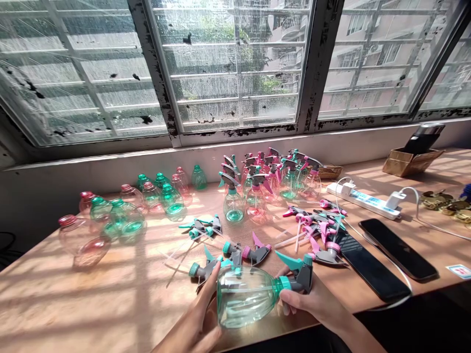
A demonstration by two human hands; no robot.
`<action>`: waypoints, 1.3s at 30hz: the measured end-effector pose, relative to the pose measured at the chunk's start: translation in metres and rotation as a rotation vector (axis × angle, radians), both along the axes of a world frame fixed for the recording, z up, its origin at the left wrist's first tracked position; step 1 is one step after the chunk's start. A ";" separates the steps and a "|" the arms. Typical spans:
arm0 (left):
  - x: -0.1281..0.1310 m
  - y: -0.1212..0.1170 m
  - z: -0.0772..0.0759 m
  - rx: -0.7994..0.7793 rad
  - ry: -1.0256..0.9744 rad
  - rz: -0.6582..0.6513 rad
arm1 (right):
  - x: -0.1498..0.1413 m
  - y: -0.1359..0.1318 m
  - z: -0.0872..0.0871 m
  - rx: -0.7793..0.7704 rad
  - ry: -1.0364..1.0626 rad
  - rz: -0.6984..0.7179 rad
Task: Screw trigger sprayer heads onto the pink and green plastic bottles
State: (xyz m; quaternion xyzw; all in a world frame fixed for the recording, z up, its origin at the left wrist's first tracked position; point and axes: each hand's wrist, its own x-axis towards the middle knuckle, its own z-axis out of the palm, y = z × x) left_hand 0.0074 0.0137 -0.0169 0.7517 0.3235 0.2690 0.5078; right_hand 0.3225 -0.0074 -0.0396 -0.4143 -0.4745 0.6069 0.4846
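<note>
A clear green spray bottle (246, 296) lies sideways in the air near the table's front edge, its teal collar and grey trigger head fitted on the neck. My left hand (206, 304) grips the bottle's base end. At the neck, my right hand (298, 296) is closed around the teal collar. Just behind the bottle lie loose spray heads, among them a teal one (206, 268) and a pink one (256, 251). More teal spray heads (202, 228) lie farther back, and a pile of pink ones (320, 225) is to the right.
Open green and pink bottles (125, 215) stand on the left. Several bottles with spray heads (257, 196) stand together at the back middle. Two phones (397, 247), a power strip (364, 200) with white cables and a brown box (410, 162) are on the right, below the windows.
</note>
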 end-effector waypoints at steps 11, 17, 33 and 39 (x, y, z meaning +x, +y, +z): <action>-0.003 -0.008 0.001 0.049 0.118 0.087 | 0.001 0.001 -0.003 0.005 -0.062 0.003; -0.002 -0.008 0.004 0.030 0.138 0.061 | 0.000 -0.001 -0.002 0.012 -0.029 -0.038; 0.002 -0.003 0.003 -0.019 -0.016 0.014 | 0.002 0.000 -0.009 0.026 0.032 -0.022; 0.003 -0.004 0.004 -0.100 -0.027 0.015 | 0.001 0.000 -0.008 0.025 0.034 -0.027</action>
